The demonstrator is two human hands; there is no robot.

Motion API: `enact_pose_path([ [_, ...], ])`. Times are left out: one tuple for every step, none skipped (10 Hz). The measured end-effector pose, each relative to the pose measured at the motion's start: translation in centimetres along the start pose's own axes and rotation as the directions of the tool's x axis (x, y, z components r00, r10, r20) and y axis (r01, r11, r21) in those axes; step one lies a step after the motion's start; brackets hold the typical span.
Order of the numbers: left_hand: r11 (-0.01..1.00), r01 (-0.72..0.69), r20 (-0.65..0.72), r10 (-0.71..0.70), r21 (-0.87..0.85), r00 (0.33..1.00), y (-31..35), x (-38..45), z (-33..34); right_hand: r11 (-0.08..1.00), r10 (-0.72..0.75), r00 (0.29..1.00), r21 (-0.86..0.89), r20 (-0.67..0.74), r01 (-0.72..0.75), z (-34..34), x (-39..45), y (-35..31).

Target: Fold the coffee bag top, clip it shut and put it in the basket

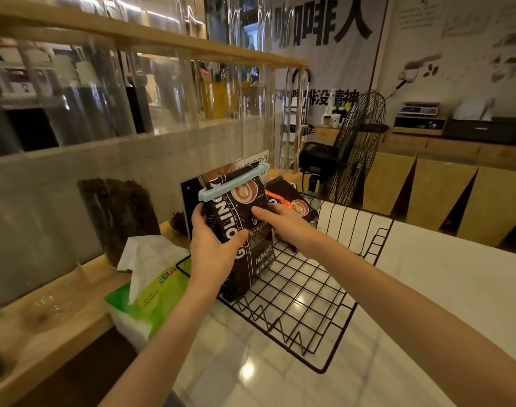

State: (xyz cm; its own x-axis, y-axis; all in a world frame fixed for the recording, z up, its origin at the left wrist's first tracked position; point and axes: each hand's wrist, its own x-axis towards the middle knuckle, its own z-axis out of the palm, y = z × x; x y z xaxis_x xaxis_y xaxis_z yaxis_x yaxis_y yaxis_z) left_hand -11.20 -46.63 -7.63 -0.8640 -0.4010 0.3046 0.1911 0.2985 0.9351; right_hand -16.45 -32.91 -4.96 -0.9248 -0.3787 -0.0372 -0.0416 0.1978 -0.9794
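A black coffee bag [251, 207] stands upright in the left part of a black wire basket [309, 292] on the white counter. Its top is folded over and a light blue clip [234, 181] is clamped across the fold. My left hand [214, 245] grips the bag's left side, thumb across the front. My right hand [283, 223] holds the right edge, fingers flat on the front. A second black coffee bag [295, 202] with an orange clip [277, 201] leans in the basket's far corner behind my right hand.
A green tissue pack [151, 292] sits just left of the basket. A wooden ledge [45, 312] with a clear jar of coffee beans [118, 215] runs along the left under an acrylic screen. A black fan [359, 148] stands behind the basket.
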Motion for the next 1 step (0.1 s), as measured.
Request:
enact_pose_path([
  [0.999, -0.031, -0.129, 0.033, 0.018, 0.991, 1.35, -0.81, 0.11, 0.995, -0.082, 0.991, -0.063, -0.102, 0.076, -1.00, -0.94, -0.48],
])
